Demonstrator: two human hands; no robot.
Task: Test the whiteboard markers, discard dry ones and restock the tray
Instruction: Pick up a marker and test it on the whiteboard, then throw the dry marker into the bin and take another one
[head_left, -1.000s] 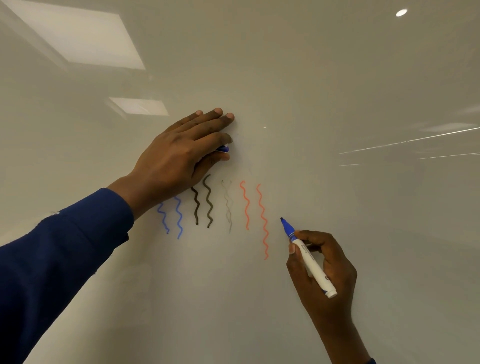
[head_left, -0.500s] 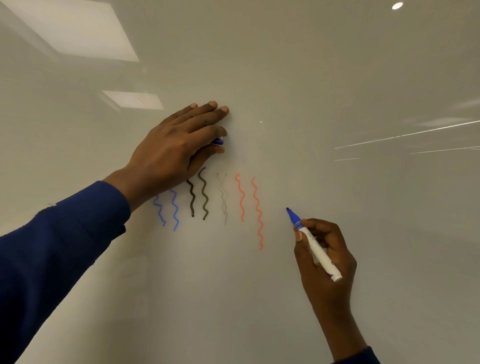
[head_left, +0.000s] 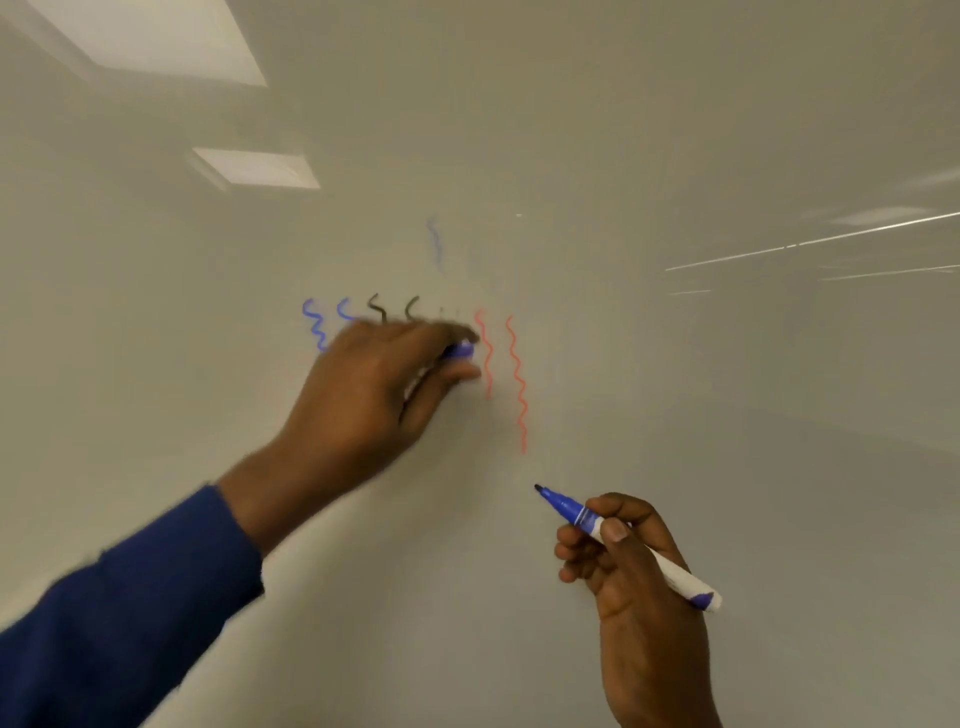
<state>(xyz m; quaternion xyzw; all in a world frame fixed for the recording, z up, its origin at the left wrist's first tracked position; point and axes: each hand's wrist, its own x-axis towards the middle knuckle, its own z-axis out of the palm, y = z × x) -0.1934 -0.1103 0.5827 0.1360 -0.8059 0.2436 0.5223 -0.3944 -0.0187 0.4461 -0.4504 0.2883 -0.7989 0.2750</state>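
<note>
The left hand (head_left: 384, 384) lay blurred over the lower part of the wavy test lines on the whiteboard (head_left: 675, 415), its fingers curled round a blue cap (head_left: 461, 351). Blue lines (head_left: 313, 325) and dark lines (head_left: 378, 307) showed above it, and two red lines (head_left: 517, 384) stood just to its right. Lower right, the right hand (head_left: 634, 571) gripped the uncapped blue marker (head_left: 563, 506), tip aimed up and left. I couldn't tell whether the tip touched the board.

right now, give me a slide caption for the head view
Left hand holding a blue cap over test squiggles on the whiteboard; right hand grips an uncapped blue marker below.
</note>
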